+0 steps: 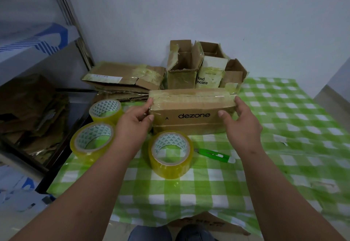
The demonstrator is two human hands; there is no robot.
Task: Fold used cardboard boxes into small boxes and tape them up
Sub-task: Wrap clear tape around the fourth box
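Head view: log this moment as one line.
left hand: grips dezone box left end | right hand: grips right end | box top: taped | tape rolls: three nearby | cutter: untouched on tablecloth

Carton label (202,80) partly hidden.

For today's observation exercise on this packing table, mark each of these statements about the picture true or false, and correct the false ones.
1. Both hands hold the taped box printed "dezone" by its ends. True: the left hand grips one end, the right hand the other.
2. Two rolls of tape lie on the table. False: there are three, a far roll, a left roll and a near roll.
3. A green cutter lies on the checked cloth to the right of the near roll. True.
4. The small boxes by the wall are all sealed shut. False: several stand open at the top.
5. Flattened cardboard is stacked behind the rolls. True.
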